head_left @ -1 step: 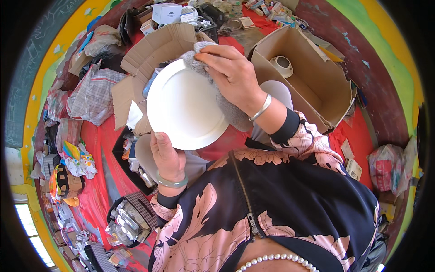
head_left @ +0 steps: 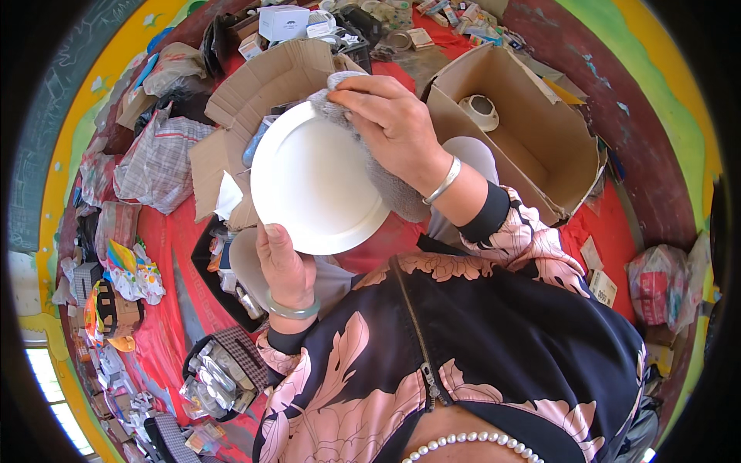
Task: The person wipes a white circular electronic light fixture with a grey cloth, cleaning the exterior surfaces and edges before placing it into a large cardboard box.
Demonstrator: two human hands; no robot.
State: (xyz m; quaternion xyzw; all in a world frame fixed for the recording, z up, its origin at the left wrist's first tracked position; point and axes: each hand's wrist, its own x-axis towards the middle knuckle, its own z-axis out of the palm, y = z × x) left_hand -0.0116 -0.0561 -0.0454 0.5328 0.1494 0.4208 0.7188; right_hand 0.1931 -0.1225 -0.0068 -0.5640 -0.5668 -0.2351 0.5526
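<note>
A round white plate (head_left: pixel 320 181) is tilted up in front of me above my lap. My left hand (head_left: pixel 285 266) grips its lower left rim, thumb on the upper face and the other fingers hidden behind. Pinched in my right hand (head_left: pixel 397 127) is a grey cloth (head_left: pixel 394 189), pressed over the plate's upper right rim. The cloth hangs down along the plate's right side.
At the right stands an open cardboard box (head_left: pixel 532 147) with a white bowl (head_left: pixel 478 113) inside. Another opened carton (head_left: pixel 270 81) lies behind the plate. A plaid bag (head_left: pixel 166 158) sits at the left; below it is a basket of clear packages (head_left: pixel 220 378).
My right hand and the cloth have shifted very slightly left along the plate's rim. The plate and my left hand look nearly unmoved.
</note>
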